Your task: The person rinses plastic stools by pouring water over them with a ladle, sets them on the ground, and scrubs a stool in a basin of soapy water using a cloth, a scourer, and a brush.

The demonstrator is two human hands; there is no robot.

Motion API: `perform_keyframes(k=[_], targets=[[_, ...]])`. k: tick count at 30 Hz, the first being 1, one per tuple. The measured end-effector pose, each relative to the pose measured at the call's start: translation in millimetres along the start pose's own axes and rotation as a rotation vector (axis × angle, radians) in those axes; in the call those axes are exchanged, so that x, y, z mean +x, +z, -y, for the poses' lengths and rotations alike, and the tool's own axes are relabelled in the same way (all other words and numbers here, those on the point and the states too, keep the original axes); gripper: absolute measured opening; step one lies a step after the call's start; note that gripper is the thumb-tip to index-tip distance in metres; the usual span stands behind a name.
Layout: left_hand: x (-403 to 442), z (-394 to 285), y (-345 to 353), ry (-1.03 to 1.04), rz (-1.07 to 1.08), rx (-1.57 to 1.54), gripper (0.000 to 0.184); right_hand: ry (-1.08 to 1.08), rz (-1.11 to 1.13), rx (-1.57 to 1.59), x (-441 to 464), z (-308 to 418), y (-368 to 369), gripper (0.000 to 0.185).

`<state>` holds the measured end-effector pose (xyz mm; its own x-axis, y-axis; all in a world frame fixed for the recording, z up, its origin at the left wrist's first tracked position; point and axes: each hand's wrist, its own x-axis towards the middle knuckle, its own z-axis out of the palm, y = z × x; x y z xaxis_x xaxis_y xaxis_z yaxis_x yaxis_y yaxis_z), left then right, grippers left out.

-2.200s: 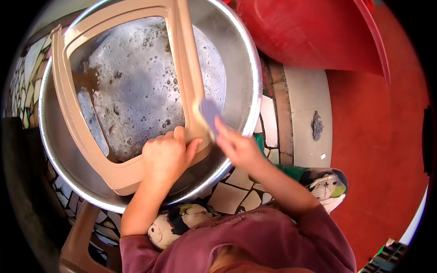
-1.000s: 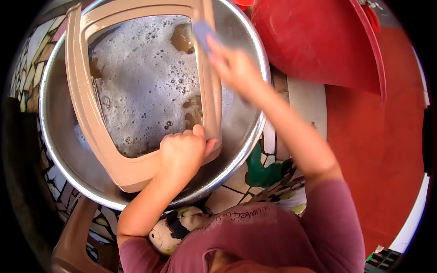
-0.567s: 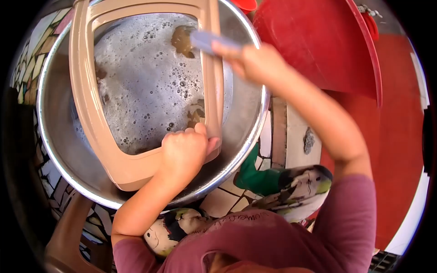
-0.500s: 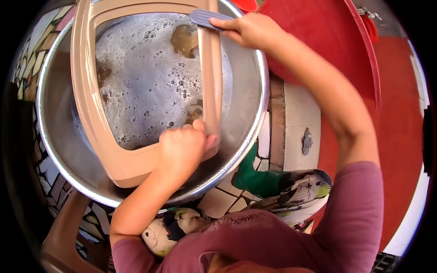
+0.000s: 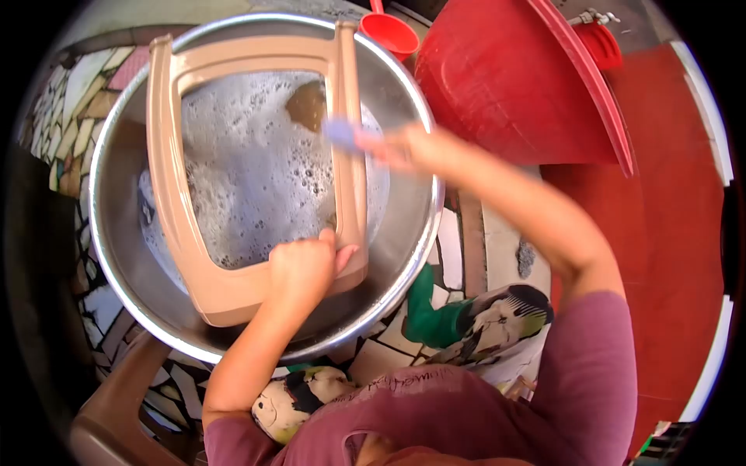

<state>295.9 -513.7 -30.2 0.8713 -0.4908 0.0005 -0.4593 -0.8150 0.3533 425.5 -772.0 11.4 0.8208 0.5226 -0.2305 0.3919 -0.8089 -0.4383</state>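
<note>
A beige plastic frame (image 5: 167, 179), like part of a chair or stool, lies across a large round metal basin (image 5: 116, 272). Soapy water (image 5: 256, 171) with bubbles shows through its opening. My left hand (image 5: 299, 268) is closed around the frame's lower right corner. A blue-grey scrubbing brush (image 5: 339, 133) is in my right hand (image 5: 400, 147), blurred by motion. The brush lies against the upper part of the frame's right bar; its bristles are hidden.
Beyond the basin's upper right rim is a red dipper (image 5: 388, 35). A big red tub (image 5: 497, 85) stands tilted on the right. A grey scouring pad (image 5: 525, 258) lies on the tiles. At the lower left is another brown plastic piece of furniture (image 5: 116, 396).
My right hand has slid the brush down along the right bar, away from the top corner. My left hand keeps its grip. The view has shifted, showing more of the basin's far rim.
</note>
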Motion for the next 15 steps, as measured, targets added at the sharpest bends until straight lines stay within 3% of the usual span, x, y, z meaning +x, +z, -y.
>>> perform_keyframes(k=[2, 3, 5, 7, 8, 10, 11, 13, 15], targets=[[5.0, -2.9, 5.5, 0.008, 0.003, 0.05, 0.045, -0.045, -0.005, 0.1, -67.4, 24.4, 29.8, 0.041], [5.5, -3.5, 7.1, 0.012, 0.007, 0.074, 0.044, 0.033, 0.04, 0.132, -75.0, 32.5, 35.4, 0.043], [5.3, -6.7, 4.9, 0.006, 0.103, 0.116, 0.04, 0.017, -0.236, 0.449, -72.2, 11.4, 73.2, 0.048], [11.5, -10.4, 5.8, 0.044, -0.065, 0.074, 0.053, 0.07, -0.391, 0.646, -52.2, 2.3, 94.4, 0.047], [17.6, -16.1, -1.7, 0.05, -0.038, 0.109, 0.053, 0.147, -0.508, 0.805, -42.7, 3.9, 103.1, 0.045], [38.1, -37.2, -11.9, -0.343, 0.275, -0.18, 0.066, 0.07, -0.627, 0.902, -28.1, 8.9, 128.5, 0.047], [43.4, -38.8, -5.4, -0.361, 0.302, -0.146, 0.066, 0.004, -0.75, 0.951, -26.6, 13.6, 139.1, 0.049], [58.4, -31.1, 24.4, -0.555, -0.142, -0.594, 0.058, 0.055, -0.69, 1.032, -23.9, 3.1, 139.4, 0.049], [59.0, -50.2, 29.3, -0.593, -0.167, -0.193, 0.054, -0.115, -0.732, 0.633, -10.4, -13.5, 112.8, 0.048]])
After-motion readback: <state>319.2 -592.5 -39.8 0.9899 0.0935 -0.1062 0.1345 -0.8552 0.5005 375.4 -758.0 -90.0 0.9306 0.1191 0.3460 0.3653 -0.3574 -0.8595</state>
